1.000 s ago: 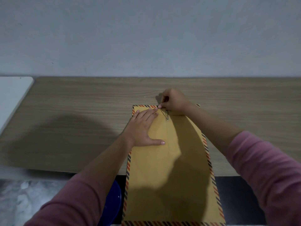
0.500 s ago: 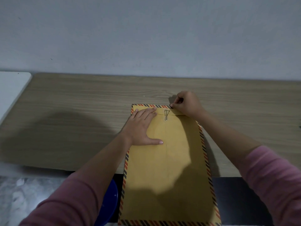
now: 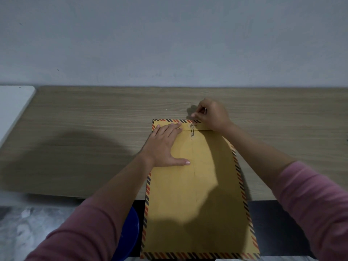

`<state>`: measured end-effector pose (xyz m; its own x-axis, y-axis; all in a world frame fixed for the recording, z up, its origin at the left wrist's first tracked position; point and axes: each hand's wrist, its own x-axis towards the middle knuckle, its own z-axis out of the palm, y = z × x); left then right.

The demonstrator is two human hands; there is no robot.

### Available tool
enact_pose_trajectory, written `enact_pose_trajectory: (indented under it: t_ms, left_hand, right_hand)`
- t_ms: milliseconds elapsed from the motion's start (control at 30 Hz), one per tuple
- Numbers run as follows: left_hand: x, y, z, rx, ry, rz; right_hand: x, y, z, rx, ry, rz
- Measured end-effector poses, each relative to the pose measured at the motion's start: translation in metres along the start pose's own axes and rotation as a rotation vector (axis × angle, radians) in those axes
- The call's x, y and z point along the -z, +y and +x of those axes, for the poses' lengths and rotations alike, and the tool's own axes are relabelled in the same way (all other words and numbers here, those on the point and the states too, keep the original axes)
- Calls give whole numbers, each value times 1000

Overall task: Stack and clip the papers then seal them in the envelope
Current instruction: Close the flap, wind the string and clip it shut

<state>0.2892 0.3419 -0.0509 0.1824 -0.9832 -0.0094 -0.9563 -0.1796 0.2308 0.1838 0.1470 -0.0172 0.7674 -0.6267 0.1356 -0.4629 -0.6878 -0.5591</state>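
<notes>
Now my right hand (image 3: 211, 114) pinches the string just above the envelope (image 3: 195, 185) clasp (image 3: 192, 130), nearest it; my left hand (image 3: 165, 146) lies flat, pinning the envelope lengthwise on the table (image 3: 94, 129).

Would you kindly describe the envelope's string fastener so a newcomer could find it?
Start at the wooden table, then the big yellow envelope with striped edges lying on it. Near its far end, between the flat left hand and the pinching right hand, sits the fastener: two small metal studs joined by thin string, the only metal there.
</notes>
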Motion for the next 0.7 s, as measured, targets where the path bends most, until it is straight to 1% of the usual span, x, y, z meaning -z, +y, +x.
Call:
enact_pose_trajectory:
  t_ms: [133, 200, 433, 700]
  left_hand:
    - [0, 1, 0, 5, 2, -11]
    - [0, 0, 0, 15, 3, -23]
    - [7, 1, 9, 12, -16, 61]
    - [17, 4, 18, 24, -56, 77]
  right_hand:
    - [-13, -18, 12, 84, -110, -80]
    - [-20, -21, 15, 85, -150, -99]
    - [-19, -19, 19, 47, -168, -15]
    - [-5, -7, 20, -38, -184, 24]
